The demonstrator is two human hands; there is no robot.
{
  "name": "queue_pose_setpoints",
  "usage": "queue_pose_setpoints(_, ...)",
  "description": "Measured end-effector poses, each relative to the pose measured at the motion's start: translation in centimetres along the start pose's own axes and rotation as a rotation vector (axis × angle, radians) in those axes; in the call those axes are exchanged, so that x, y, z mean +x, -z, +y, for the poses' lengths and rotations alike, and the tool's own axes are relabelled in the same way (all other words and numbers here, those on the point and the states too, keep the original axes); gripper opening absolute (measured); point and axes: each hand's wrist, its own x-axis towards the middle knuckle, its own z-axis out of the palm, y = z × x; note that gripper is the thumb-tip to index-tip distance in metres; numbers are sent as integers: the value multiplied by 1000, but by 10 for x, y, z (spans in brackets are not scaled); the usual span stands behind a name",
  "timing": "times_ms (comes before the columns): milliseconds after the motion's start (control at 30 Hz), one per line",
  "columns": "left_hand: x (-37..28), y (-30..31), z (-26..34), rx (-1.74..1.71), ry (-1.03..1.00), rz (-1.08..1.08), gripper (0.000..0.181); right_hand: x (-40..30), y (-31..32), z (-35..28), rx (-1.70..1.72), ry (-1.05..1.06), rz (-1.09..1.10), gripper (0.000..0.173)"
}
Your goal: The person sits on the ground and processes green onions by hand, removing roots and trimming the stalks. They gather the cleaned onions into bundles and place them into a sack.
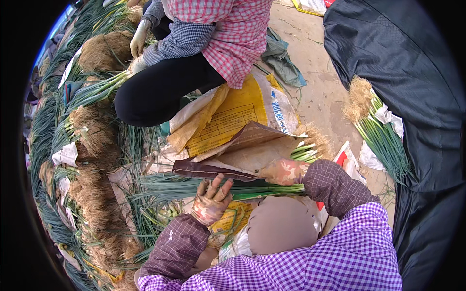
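In front of me lies a bunch of green onions (251, 189), its roots to the right and its long green leaves to the left. My left hand (213, 200), in a worn, dirty patterned glove, is raised just over the leaves with its fingers apart and nothing in it. My right hand (285, 171), gloved too, reaches to the edge of a brown-lined woven sack (255, 145) beside the white stalks; its fingers are partly hidden, so its grip is unclear. The sack's flap stands up behind the bunch and covers part of it.
Across from me a person (233, 32) crouches, gloved hands on another bunch. Rows of rooted green onions (87, 203) line the left. A yellow printed sack (233, 116) lies beyond the brown one. At right, a tied bunch (382, 131) rests by a black sheet (400, 72).
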Motion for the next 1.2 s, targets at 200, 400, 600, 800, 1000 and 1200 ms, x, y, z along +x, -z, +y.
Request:
queue_pose_setpoints(200,23,-11,-17,-104,163,-252,20,-5,-14,9,-92,81,-28,23)
queue_pose_setpoints(400,11,-9,3,-232,156,-191,9,-5,90,20,-288,15,646,69)
queue_pose_setpoints(600,17,-6,-5,-379,416,-298,15,35,60,21,121,-221,-255,84)
queue_pose_setpoints(800,48,-35,-48,-928,1053,-410,23,3,9,-11,-41,-287,-239,103)
queue_pose_setpoints(1000,68,-4,-38,-204,639,-341,36,14,-19,12,-195,-221,512,10)
queue_pose_setpoints(1200,88,9,-6,-14,212,-279,78,39,8,-25,-319,-13,434,13)
